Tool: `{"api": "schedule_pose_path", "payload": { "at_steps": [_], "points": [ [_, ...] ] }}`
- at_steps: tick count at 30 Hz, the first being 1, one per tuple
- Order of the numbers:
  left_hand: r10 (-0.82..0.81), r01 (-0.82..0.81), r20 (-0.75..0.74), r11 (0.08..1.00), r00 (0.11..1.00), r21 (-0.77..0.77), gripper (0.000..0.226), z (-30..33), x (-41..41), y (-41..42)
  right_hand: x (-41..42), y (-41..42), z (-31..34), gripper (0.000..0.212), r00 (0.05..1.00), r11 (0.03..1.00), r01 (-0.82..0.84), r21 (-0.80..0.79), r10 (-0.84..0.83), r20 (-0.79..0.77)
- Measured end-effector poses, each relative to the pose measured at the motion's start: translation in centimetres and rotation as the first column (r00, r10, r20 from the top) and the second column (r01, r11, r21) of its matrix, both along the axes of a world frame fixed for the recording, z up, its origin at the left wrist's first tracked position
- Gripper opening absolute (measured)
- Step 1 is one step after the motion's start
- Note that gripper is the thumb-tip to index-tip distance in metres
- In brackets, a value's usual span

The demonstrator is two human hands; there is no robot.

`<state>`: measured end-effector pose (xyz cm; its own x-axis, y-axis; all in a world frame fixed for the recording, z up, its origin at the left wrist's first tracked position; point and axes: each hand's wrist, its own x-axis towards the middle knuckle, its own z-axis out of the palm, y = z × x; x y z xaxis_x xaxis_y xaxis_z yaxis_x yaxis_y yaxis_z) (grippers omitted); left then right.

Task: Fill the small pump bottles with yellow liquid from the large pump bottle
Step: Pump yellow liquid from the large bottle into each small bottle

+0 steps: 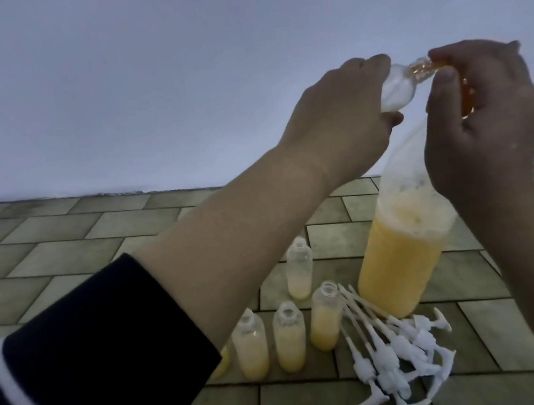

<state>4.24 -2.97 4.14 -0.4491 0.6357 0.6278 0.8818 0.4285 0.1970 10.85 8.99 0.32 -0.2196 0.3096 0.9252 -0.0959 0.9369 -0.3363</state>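
Fingers of my left hand grip a small empty bottle, tilted, mouth at the amber pump head my right hand clasps atop the large bottle. Filling now; next, press steadily, mouth aligned.

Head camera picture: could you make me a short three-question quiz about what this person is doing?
1. True or false: the left hand holds a small bottle tilted toward the large bottle's pump.
2. How many small bottles stand fully in view on the tiled floor? A) two B) four C) seven
3. Fill in: the white pump heads lie in a pile in front of the ____ bottle.

Key: 1 true; 2 B; 3 large. The right hand is on that pump.
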Motion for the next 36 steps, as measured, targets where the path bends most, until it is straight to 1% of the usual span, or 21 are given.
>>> {"api": "schedule_pose_path", "payload": {
  "at_steps": [3, 5, 8, 12, 14, 18, 22, 25, 27, 30, 34, 36],
  "points": [
    [0.002, -0.002, 0.021, 1.0, 1.0, -0.01, 0.033, 1.2, -0.1, -0.5, 1.1, -0.1, 1.6, 0.038, 0.996, 0.997, -0.063, -0.041, 0.066, 0.067],
    [0.002, -0.002, 0.051, 1.0, 0.999, 0.002, 0.035, 1.9, 0.0, -0.7, 1.8, -0.2, 3.2, 0.04, 0.983, 0.991, -0.086, -0.103, 0.101, 0.153],
    [-0.02, 0.013, 0.19, 0.999, 0.982, 0.039, 0.036, 2.0, -0.6, -1.7, 2.3, 0.3, 4.7, 0.044, 0.955, 0.989, -0.06, -0.135, 0.097, 0.281],
    [0.007, -0.045, 0.382, 0.995, 0.924, 0.091, 0.036, 0.2, -1.8, -4.6, 2.3, 1.0, 5.1, 0.044, 0.939, 0.99, -0.063, -0.13, 0.103, 0.329],
    [0.072, -0.108, 0.457, 0.993, 0.887, 0.053, 0.037, -1.4, -2.2, -6.1, 2.3, 1.4, 5.0, 0.045, 0.934, 0.991, -0.068, -0.116, 0.104, 0.341],
    [0.235, -0.203, 0.55, 0.972, 0.801, -0.12, 0.041, -5.2, -2.3, -8.4, 2.5, 1.4, 4.5, 0.04, 0.939, 0.991, -0.085, -0.1, 0.113, 0.325],
    [0.357, -0.217, 0.567, 0.929, 0.743, -0.301, 0.044, -8.3, -2.6, -9.2, 2.2, 1.4, 3.9, 0.04, 0.952, 0.989, -0.071, -0.129, 0.106, 0.287],
    [0.427, -0.211, 0.531, 0.883, 0.732, -0.42, 0.043, -9.7, -2.7, -9.3, 2.0, 1.3, 3.8, 0.041, 0.96, 0.985, -0.083, -0.151, 0.119, 0.252],
    [0.461, -0.198, 0.522, 0.854, 0.718, -0.482, 0.045, -10.4, -2.7, -9.2, 2.0, 1.2, 3.6, 0.041, 0.96, 0.984, -0.095, -0.152, 0.131, 0.247],
    [0.501, -0.181, 0.497, 0.81, 0.708, -0.558, 0.045, -11.0, -2.7, -9.3, 1.8, 1.2, 3.5, 0.039, 0.96, 0.98, -0.126, -0.151, 0.159, 0.229],
    [0.543, -0.174, 0.429, 0.742, 0.722, -0.647, 0.043, -11.5, -2.5, -9.4, 1.7, 1.4, 3.3, 0.038, 0.963, 0.98, -0.131, -0.147, 0.161, 0.217],
    [0.568, -0.176, 0.427, 0.722, 0.703, -0.67, 0.042, -12.0, -2.7, -9.5, 1.7, 1.4, 3.3, 0.039, 0.965, 0.981, -0.132, -0.144, 0.161, 0.207]
  ]
}}
